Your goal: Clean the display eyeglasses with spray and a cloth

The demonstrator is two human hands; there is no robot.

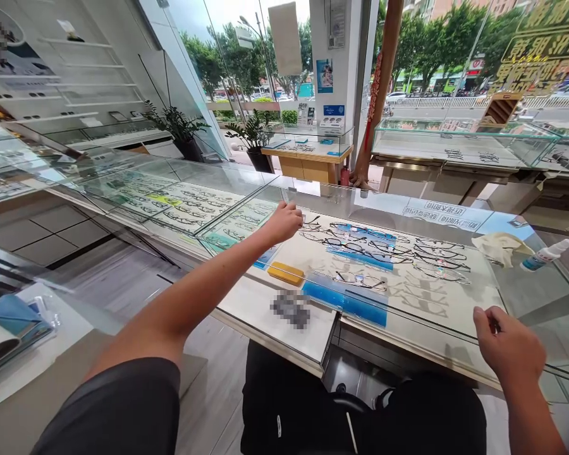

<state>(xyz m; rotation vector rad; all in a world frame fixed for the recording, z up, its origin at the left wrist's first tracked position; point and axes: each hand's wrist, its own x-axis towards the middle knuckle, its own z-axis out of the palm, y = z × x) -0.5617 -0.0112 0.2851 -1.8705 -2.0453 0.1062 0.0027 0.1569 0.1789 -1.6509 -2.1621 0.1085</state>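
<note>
My left hand (284,222) is stretched out over the glass counter (436,319), fingers pinched at the near end of a pair of eyeglasses (312,222); the fingers partly cover the frame. Beside it, several more eyeglasses (391,251) lie in rows, some over blue sheets (367,306). One pair of thin-rimmed eyeglasses (360,280) sits apart, closer to me. My right hand (509,344) is curled in a loose fist above the counter's front edge at the right, with nothing visible in it.
A yellow case (286,273) is near the pulled-out drawer (265,316), which holds a blurred item. To the right are a crumpled cloth (500,248) and a spray bottle (546,254). More eyeglasses fill the left display case (171,202). Potted plants (184,129) stand behind.
</note>
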